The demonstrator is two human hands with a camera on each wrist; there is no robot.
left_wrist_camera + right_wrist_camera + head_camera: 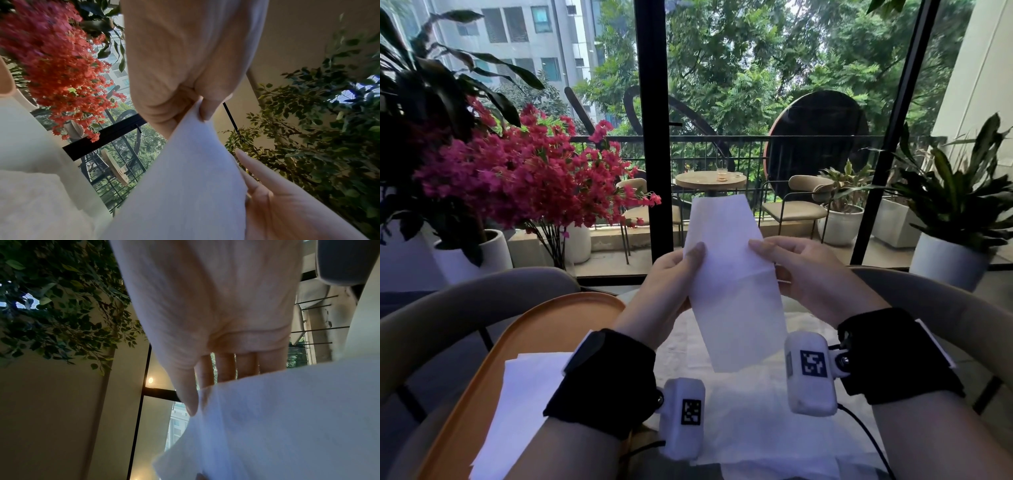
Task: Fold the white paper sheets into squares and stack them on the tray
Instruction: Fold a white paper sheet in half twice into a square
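A long white paper sheet (729, 281), folded into a narrow strip, is held upright in the air above the table. My left hand (674, 274) pinches its left edge with thumb on the near face. My right hand (791, 263) pinches the right edge at about the same height. In the left wrist view the sheet (185, 186) runs between the left thumb and fingers, with the right hand's fingers (267, 186) beside it. In the right wrist view the thumb (187, 394) presses the sheet (287, 418) against the fingers behind it. An orange tray (534, 329) lies at lower left with folded white paper (524, 411) on it.
More white sheets (756, 428) lie spread on the table under my wrists. Curved grey chair backs (465, 301) stand beyond the table on both sides. Pink flowers in a white pot (517, 171) stand left, a leafy plant (955, 205) right, a glass wall ahead.
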